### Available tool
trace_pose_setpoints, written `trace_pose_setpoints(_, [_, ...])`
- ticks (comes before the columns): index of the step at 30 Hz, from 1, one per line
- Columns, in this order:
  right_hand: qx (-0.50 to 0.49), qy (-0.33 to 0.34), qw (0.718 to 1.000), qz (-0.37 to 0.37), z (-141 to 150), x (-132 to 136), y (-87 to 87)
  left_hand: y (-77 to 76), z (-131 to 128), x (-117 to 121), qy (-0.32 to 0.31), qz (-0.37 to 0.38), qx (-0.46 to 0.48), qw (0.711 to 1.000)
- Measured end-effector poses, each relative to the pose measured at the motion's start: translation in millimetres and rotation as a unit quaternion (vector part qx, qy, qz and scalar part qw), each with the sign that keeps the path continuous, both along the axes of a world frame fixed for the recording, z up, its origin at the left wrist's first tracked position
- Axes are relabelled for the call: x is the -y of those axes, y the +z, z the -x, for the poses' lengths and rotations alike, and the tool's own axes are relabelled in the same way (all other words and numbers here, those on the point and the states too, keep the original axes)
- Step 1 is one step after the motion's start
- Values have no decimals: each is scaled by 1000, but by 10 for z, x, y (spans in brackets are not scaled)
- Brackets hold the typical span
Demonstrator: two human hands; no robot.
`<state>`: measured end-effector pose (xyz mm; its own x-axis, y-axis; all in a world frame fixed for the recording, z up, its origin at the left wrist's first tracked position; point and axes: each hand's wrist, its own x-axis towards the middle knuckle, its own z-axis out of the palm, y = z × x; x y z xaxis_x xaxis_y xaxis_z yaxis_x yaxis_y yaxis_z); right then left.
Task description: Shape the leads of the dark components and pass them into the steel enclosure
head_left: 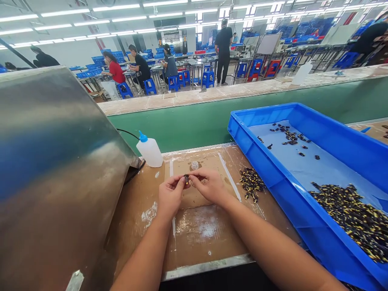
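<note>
Over the cardboard-covered bench [194,224], my left hand [170,194] pinches a small black part with a yellow spot [186,180] between thumb and fingers. My right hand [210,186] meets it from the other side, its thumb and index finger closed at the same part. The part is too small to tell its kind. Just beyond my fingers sits a small clear round dish [195,165]. A heap of similar black-and-yellow parts [251,182] lies on the bench to the right of my right hand.
A large blue tray [266,161] on the right holds many more black-and-yellow parts [354,214]. A white squeeze bottle with a blue cap [150,151] stands behind my left hand. A metal housing [60,161] fills the left side. A green panel [182,125] runs behind; people work beyond.
</note>
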<state>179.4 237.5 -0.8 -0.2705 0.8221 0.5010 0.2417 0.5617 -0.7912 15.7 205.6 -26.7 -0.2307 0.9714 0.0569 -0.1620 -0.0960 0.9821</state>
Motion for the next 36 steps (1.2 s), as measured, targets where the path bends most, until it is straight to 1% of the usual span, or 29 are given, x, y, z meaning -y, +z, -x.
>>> trace_pose_setpoints(2, [13,5,1000,-6,-19,-14,4,26,14,11,-3,-3,-47,999])
trace_pose_setpoints(4, [34,16,999,-17,-52,-44,-7,64,31,34,-8,-12,-114,993])
trace_pose_setpoints(8, [125,55,989,-58,-152,-127,-44,140,71,84,-19,-50,-252,966])
trace_pose_setpoints(10, [156,71,983,-68,-195,-157,-50,155,91,93,-35,-64,-288,955])
trace_pose_setpoints(13, [169,88,980,-62,-218,-169,-45,151,112,85,-54,-73,-317,944])
trace_pose_setpoints(16, [170,87,980,-50,-196,-155,-41,141,116,69,-57,-68,-325,942])
trace_pose_setpoints(23, [162,77,983,-28,-157,-136,-68,161,94,60,-54,-41,-314,947])
trace_pose_setpoints(28, [158,73,985,5,-170,-140,-45,187,73,59,-63,-5,-245,967])
trace_pose_setpoints(31, [143,84,986,31,-189,-137,-13,189,72,44,-67,19,-198,978])
trace_pose_setpoints(33, [134,97,986,37,-202,-135,3,182,77,35,-67,26,-187,980])
trace_pose_setpoints(36, [135,99,985,36,-214,-138,8,163,88,34,-69,22,-198,978])
